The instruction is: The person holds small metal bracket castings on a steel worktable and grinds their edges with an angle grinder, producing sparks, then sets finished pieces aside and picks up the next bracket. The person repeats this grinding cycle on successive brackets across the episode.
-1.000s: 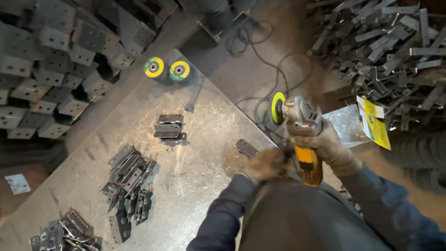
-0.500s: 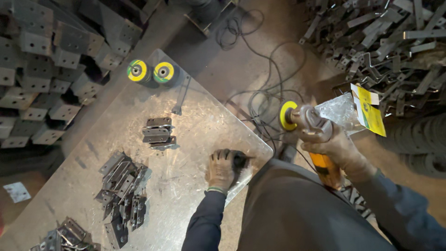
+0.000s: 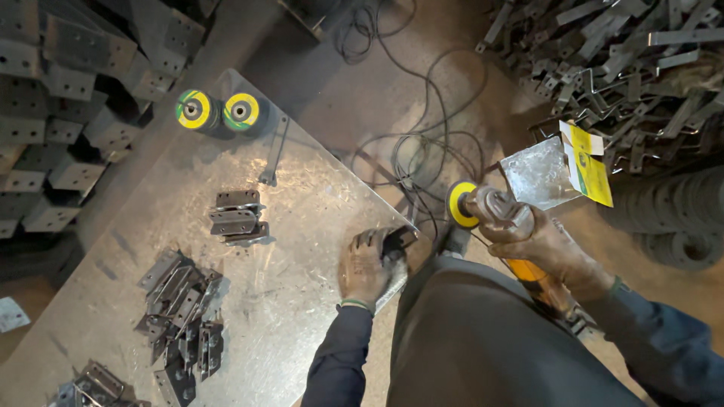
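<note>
The left hand (image 3: pixel 369 264), gloved, lies flat at the near edge of the steel worktable (image 3: pixel 302 196), its fingers pressed down on a small dark metal piece (image 3: pixel 397 240) at the table's corner — clamped on it against the surface rather than lifting it. The right hand (image 3: pixel 547 249), also gloved, is closed around the body of an angle grinder (image 3: pixel 501 218); the tool is held off the table, to the right of its edge and above the floor, with the yellow disc (image 3: pixel 457 203) facing the table. The two hands are well apart.

On the table: a short stack of hinge-like plates (image 3: pixel 235 216) near the middle, a loose heap of similar brackets (image 3: pixel 181 309) toward the left front, and two spare yellow-green discs (image 3: pixel 219 111) at the far corner (side by side, touching). Cables (image 3: pixel 422 151) trail over the floor beyond the table.
</note>
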A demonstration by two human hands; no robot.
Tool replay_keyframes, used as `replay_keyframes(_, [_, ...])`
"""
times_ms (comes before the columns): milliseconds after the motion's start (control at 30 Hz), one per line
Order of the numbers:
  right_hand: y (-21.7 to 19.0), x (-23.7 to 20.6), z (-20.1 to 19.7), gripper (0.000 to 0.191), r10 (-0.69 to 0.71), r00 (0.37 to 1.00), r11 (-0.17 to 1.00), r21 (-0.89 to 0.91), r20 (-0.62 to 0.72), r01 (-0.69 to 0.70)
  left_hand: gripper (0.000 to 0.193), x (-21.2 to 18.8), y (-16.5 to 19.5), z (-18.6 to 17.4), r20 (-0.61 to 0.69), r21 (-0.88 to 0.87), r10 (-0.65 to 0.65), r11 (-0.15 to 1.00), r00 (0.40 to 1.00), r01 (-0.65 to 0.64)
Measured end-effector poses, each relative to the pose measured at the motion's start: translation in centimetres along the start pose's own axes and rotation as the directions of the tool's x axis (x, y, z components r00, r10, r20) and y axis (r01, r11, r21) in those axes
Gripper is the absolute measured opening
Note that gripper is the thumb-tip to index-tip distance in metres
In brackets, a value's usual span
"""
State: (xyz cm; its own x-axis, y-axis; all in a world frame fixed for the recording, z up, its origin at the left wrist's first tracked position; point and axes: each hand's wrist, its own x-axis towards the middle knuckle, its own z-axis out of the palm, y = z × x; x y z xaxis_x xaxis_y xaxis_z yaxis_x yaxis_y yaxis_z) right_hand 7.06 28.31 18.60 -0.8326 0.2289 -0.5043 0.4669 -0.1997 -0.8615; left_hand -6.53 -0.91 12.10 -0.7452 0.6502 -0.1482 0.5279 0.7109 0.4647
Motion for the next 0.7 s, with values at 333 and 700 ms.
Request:
replay_keyframes(333, [0.0, 0.8, -0.6, 0.068, 0.214, 0.977, 0.972, 0.091, 0.025, -0.215, 0.058, 1.5, 1.5, 4.0, 0.02, 0.192, -0.025, 0.981, 0.999, 0.021])
replay_keyframes(700, [1.5, 4.0, -0.1, 0.046, 0.223, 0.932, 0.966, 0.066, 0.286, -0.251, 0.041, 1.5, 1.8, 4.3, 0.027, 0.23, -0.074, 0.971, 0.997, 0.066])
